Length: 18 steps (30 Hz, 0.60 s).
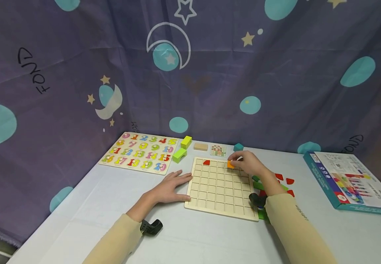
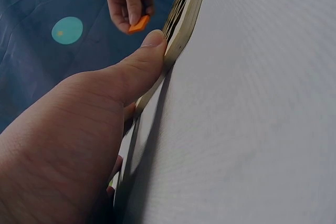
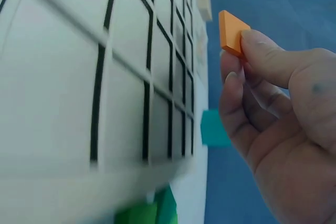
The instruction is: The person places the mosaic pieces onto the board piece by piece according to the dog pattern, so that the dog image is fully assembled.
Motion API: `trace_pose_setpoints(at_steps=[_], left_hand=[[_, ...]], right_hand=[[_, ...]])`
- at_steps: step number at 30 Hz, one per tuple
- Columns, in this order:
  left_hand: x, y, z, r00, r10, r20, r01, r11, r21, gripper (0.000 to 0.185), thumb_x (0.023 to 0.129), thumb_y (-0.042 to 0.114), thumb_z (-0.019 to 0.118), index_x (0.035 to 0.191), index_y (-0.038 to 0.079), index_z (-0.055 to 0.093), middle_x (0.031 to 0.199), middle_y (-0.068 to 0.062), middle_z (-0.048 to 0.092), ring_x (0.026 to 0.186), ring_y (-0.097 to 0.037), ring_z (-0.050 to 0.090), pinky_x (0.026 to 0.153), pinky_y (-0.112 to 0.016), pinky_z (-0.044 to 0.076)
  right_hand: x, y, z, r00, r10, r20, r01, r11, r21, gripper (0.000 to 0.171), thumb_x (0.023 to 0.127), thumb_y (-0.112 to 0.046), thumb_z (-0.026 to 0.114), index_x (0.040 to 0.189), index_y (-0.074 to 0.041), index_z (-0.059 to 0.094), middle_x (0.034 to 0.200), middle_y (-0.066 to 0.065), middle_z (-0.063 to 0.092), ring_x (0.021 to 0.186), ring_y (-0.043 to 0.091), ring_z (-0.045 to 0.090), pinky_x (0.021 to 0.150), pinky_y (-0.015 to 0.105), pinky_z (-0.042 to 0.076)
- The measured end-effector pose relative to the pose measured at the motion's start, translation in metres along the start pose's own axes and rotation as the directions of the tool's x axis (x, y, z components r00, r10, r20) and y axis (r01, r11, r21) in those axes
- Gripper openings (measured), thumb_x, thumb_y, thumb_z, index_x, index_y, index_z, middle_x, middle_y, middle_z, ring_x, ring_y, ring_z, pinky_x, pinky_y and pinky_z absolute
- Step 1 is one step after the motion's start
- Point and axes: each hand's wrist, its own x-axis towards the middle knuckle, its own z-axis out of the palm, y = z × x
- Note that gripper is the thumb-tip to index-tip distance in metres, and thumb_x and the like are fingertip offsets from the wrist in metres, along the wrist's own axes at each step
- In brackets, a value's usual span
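By the right hand (image 1: 248, 163), an orange tile (image 3: 234, 33) is pinched at one end, probably to leave the rest free, and held raised near the one o'clock part of the gridded board (image 1: 219, 191). At nine o'clock, the board's edge is touched by the outspread left hand (image 1: 169, 187), apparently for steadying. One red quarter-shape (image 1: 207, 162) is set at eleven; loose red pieces (image 1: 290, 181) are strewn around three, likely for easy reach.
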Motion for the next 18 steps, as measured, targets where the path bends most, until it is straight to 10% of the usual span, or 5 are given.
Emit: trace_pose_setpoints(at_steps=[18], left_hand=[[-0.001, 0.002, -0.002, 1.0, 0.001, 0.001, -0.001, 1.0, -0.009, 0.082, 0.087, 0.055, 0.074, 0.155, 0.021, 0.044, 0.16, 0.009, 0.035, 0.152, -0.03, 0.016, 0.121, -0.051, 0.012]], right_hand=[[0.036, -0.011, 0.038, 0.999, -0.031, -0.007, 0.031, 1.0, -0.002, 0.012, 0.1, -0.005, 0.062, 0.107, 0.002, 0.07, 0.098, 0.012, 0.064, 0.087, 0.028, 0.061, 0.073, 0.037, 0.052]])
